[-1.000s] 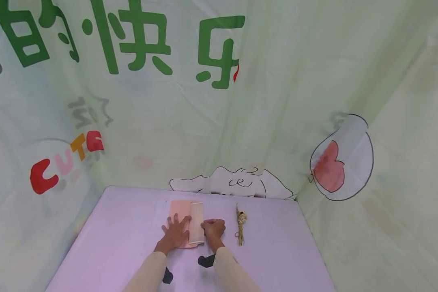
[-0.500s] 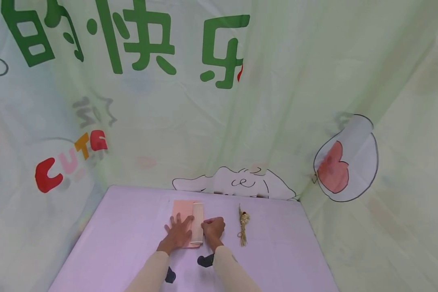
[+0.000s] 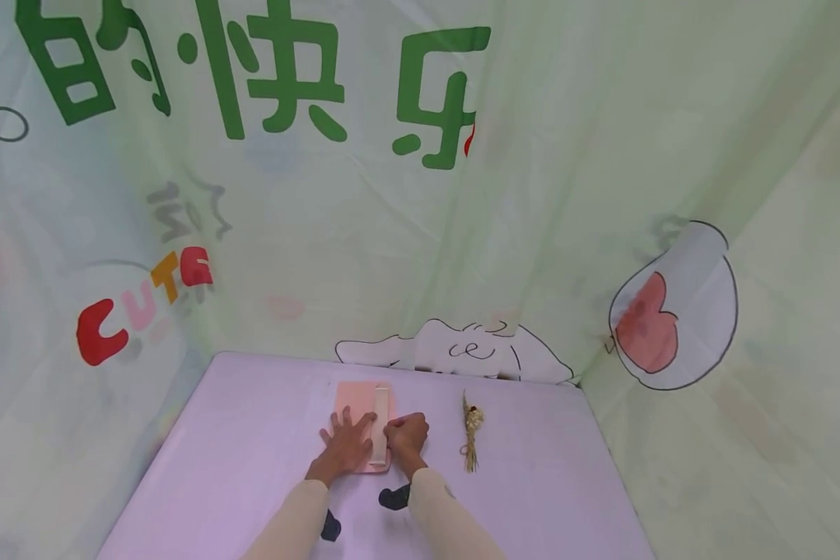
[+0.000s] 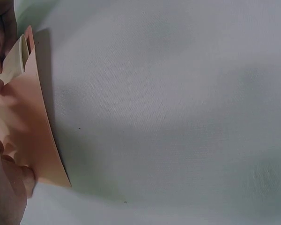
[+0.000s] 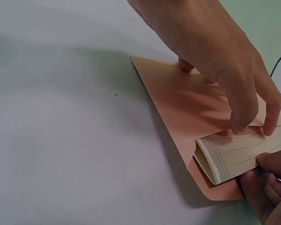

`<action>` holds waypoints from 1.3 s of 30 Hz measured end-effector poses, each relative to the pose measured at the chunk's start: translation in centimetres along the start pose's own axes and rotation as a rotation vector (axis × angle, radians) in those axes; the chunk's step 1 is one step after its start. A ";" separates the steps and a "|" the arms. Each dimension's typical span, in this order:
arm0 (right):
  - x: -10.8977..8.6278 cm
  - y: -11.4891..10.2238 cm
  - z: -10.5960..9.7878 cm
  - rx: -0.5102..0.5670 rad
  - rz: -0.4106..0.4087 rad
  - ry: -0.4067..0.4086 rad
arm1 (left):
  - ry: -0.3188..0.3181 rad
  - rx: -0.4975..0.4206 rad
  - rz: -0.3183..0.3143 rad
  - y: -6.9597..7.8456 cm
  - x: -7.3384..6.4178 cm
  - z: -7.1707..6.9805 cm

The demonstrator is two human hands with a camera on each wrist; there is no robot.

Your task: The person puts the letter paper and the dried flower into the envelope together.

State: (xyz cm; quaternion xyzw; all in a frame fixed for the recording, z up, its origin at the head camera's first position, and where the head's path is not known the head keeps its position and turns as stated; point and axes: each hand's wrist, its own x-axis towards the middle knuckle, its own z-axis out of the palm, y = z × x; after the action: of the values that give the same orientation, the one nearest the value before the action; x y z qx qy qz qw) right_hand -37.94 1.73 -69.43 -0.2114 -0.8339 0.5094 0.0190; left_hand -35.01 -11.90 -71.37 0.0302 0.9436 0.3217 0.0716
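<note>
A pink envelope [image 3: 353, 394] lies on the table. Its opening faces right, and a folded sheet of lined letter paper [image 3: 381, 408] sits partly inside it, the rest showing at the mouth. My left hand [image 3: 346, 447] is spread over the envelope; in the right wrist view the fingertips of that left hand [image 5: 220, 51] press on the envelope [image 5: 173, 98] and near the letter paper [image 5: 239, 152]. At the outer edge my right hand [image 3: 406, 437] pinches the paper between thumb and fingers. The left wrist view shows only the envelope's side [image 4: 30, 112] and parts of both hands.
To the right of my right hand lies a small bunch of dried flowers [image 3: 472, 424]. The table [image 3: 532, 482] has a pale purple cover. Printed curtains [image 3: 287, 233] hang around its back and sides.
The letter paper has slid left, deeper into the envelope, so a narrower strip of it shows. My right hand moved slightly left with it; my left hand stays on the envelope.
</note>
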 end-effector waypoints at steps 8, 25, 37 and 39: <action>-0.1 0.2 0.7 0.029 -0.026 -0.026 | -0.007 -0.017 -0.007 -0.4 -0.2 0.1; 0.0 0.4 2.2 0.051 -0.085 -0.057 | 0.025 0.003 0.029 -0.7 0.3 0.6; 0.9 1.5 3.9 0.059 -0.167 -0.014 | 0.008 -0.021 0.043 -0.8 0.4 0.3; 0.9 1.4 4.0 0.055 -0.170 -0.012 | -0.005 -0.023 0.038 -0.8 0.4 0.2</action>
State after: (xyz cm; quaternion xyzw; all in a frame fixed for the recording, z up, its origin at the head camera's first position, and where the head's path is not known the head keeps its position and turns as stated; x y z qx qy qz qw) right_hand -39.26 -0.76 -72.69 -0.1362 -0.8347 0.5299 0.0633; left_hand -35.35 -12.39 -72.08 0.0481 0.9389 0.3338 0.0683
